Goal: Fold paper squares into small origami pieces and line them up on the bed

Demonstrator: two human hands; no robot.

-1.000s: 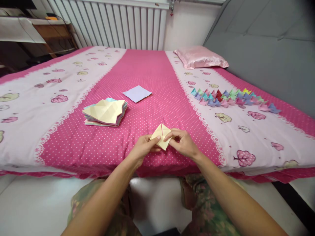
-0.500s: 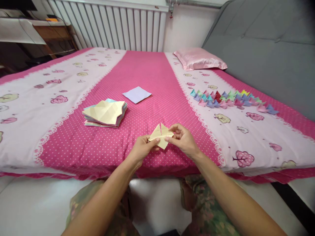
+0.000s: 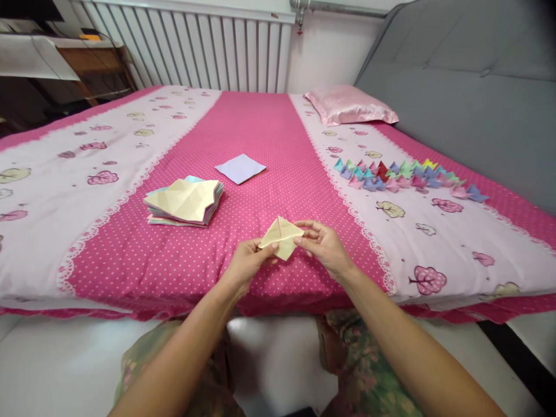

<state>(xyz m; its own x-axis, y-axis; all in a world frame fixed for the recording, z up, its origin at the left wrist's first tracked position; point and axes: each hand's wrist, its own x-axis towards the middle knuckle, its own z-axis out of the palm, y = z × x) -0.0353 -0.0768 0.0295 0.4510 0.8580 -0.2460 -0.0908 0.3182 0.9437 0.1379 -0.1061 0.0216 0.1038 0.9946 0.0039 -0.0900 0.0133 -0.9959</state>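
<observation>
A pale yellow folded paper [image 3: 283, 236] is held up just above the bed's front part, its top point split by a narrow slit. My left hand [image 3: 251, 260] pinches its left corner, thumb on the front face. At the right corner, my right hand [image 3: 324, 246] grips the paper between thumb and fingers. Behind and to the left lies a stack of creased paper sheets [image 3: 185, 200], pale yellow on top. A flat lilac paper square [image 3: 241, 168] rests farther back on the bedspread.
Rows of small folded paper pieces [image 3: 403, 175] in several colours stand on the right side of the bedspread [image 3: 260, 127]. Behind them are a pink pillow [image 3: 351, 105] and a grey headboard [image 3: 469, 87]. A white radiator [image 3: 195, 49] lines the wall.
The slit at the top of the yellow paper has narrowed as its two flaps came closer together. Both hands keep hold of it, nearly in place.
</observation>
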